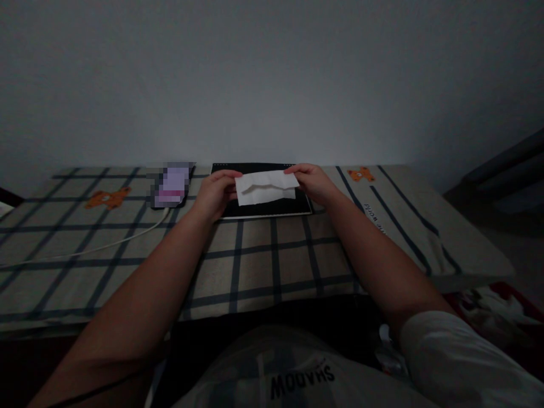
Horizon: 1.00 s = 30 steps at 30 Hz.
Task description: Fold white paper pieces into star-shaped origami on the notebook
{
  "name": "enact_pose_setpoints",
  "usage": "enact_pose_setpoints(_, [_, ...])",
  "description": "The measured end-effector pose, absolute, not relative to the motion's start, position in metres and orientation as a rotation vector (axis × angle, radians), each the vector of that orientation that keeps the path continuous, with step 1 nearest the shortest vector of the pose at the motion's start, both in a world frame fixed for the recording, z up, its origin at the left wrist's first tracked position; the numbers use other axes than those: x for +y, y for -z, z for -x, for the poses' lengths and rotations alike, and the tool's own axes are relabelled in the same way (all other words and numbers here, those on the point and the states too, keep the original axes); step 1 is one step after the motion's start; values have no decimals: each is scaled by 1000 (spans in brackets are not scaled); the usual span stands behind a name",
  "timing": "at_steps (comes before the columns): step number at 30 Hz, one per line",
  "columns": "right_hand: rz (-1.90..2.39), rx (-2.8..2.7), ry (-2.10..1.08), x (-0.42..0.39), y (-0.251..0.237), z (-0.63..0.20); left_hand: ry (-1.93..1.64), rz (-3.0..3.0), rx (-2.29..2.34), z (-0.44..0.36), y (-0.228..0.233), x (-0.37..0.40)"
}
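Nearest to me is the checked cloth [255, 266] that covers the table, with my two bare forearms stretched over it. Further on, my left hand [216, 191] pinches the left end of a white folded paper [267, 187], fingers closed on it, and my right hand [312, 182] grips the right end in the same way. The paper is held over a black mat [263, 207] near the far edge of the table. To the left of the mat lies a phone [172, 186], its white cable [106, 245] running toward the left edge.
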State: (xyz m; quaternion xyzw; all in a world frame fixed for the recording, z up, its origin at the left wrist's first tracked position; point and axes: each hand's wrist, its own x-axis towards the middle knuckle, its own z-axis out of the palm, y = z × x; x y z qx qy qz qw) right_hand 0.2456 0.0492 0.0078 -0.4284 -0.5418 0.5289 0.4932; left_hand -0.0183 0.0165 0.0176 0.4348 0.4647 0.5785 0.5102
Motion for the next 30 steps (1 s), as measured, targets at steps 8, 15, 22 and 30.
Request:
enact_pose_setpoints(8, [938,-1679,-1278,39,-11,-245,-902,-1104,1027,24,-27,6])
enact_pose_setpoints(15, [836,-1815,-1230,22,-21,-230,-545,-1327,1090,17,-27,-11])
enact_pose_setpoints(22, [1054,-1215,-1528,24,-20,-215,-1075,-1114,1079,8,-20,-4])
enact_pose_setpoints(30, [962,-1281,-1425,26,-11,-210,-1093,-1159,1069,3,-9,-2])
